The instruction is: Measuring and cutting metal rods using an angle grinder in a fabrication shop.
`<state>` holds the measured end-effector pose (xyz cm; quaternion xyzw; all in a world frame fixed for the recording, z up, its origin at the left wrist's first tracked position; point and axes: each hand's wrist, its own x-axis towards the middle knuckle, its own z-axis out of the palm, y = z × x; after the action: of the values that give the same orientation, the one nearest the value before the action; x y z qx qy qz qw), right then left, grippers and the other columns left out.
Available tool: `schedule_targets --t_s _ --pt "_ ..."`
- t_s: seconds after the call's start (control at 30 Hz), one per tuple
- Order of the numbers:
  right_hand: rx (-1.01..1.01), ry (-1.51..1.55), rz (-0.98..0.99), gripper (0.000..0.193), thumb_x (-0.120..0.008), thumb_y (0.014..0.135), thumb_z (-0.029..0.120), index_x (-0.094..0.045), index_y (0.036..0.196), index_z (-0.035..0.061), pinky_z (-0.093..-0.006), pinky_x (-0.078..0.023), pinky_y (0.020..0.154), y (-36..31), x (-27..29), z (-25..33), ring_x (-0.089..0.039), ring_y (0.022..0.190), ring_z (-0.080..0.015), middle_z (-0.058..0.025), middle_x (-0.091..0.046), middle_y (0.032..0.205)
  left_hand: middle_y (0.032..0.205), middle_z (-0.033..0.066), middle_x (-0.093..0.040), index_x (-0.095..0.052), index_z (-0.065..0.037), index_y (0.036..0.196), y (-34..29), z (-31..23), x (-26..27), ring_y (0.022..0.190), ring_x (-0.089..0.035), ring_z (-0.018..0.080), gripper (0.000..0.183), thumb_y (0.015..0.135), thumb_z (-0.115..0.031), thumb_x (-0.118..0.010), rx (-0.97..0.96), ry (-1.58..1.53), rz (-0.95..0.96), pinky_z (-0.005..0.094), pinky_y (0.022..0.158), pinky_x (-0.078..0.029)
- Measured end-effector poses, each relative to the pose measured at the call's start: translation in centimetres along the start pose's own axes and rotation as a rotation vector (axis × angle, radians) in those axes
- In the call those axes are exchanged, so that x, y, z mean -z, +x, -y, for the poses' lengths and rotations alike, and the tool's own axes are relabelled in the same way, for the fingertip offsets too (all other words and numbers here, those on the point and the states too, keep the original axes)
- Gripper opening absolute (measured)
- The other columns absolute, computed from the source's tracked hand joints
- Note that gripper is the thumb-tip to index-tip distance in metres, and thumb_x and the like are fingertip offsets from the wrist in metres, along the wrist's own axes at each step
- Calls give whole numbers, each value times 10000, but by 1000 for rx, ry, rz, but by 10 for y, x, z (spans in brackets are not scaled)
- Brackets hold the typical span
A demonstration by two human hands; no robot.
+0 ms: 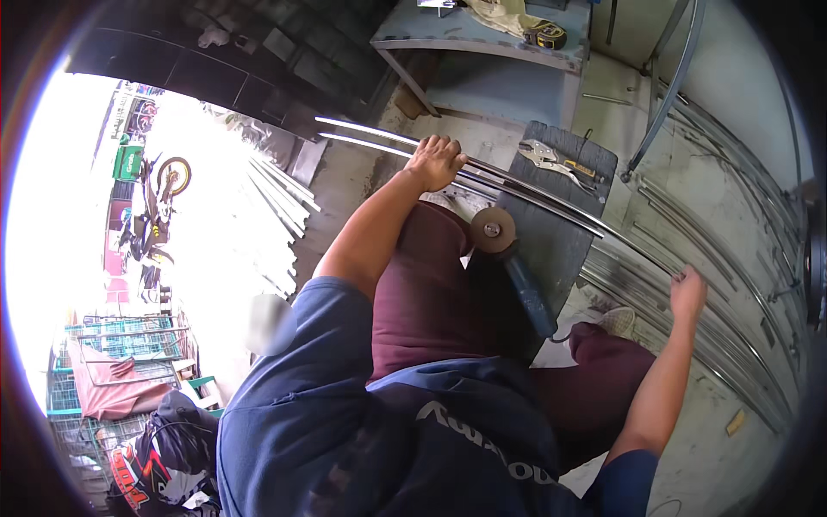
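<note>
Two long, thin shiny metal tubes (538, 204) lie slantwise across a low dark wooden bench (551, 237) in front of me. My left hand (436, 162) is wrapped over both of them, left of the bench, with their far ends sticking out beyond it. My right hand (688, 294) grips the right end of the longer tube, out past the bench edge. The shorter tube ends on the bench. A blue angle grinder (528, 291) with a round brown disc (493, 230) rests near my knees. Locking pliers (551, 160) lie on the bench's far side.
A metal table (478, 43) at the back holds a tape measure (545, 34) and cloth. Many metal tubes (642, 289) lie on the floor at right, beside a curved metal frame (672, 86). Motorbikes (148, 215) stand outside at left, near wire racks (121, 362).
</note>
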<state>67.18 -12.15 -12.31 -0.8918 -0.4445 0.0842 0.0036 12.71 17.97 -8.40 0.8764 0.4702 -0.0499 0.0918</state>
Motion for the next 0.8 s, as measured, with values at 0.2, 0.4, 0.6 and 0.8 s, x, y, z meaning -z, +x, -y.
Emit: schedule_targets --t_s 0.2,0.4,0.6,0.8 --pt "140 4 -99 191 -811 868 155 -661 925 51 -508 -507 866 23 -8 24 -694 857 -408 -163 -736 848 1352 225 -565 -546 7 1387 14 25 -19 1381 -476 387 807 1000 -700 -503 102 19 185 484 1215 -318" --pt "151 12 -59 185 -829 841 122 -672 918 61 -508 -509 867 44 -22 46 -696 849 -405 -152 -744 854 1415 237 -538 -523 48 1395 16 45 -27 1421 -432 386 1155 735 -882 -705 127 79 284 468 1237 -286" --pt "126 60 -2 186 -828 840 112 -683 942 57 -492 -514 902 51 -28 48 -705 873 -400 -160 -748 868 1398 229 -552 -540 49 1358 17 50 -32 1397 -457 398 1093 754 -846 -716 80 63 270 475 1205 -329" --pt "-51 182 63 195 -835 835 128 -683 919 37 -516 -545 804 55 -30 45 -721 904 -420 -182 -759 903 1325 233 -556 -539 57 1314 17 46 -31 1335 -484 402 1009 789 -781 -741 32 22 172 477 1189 -335"
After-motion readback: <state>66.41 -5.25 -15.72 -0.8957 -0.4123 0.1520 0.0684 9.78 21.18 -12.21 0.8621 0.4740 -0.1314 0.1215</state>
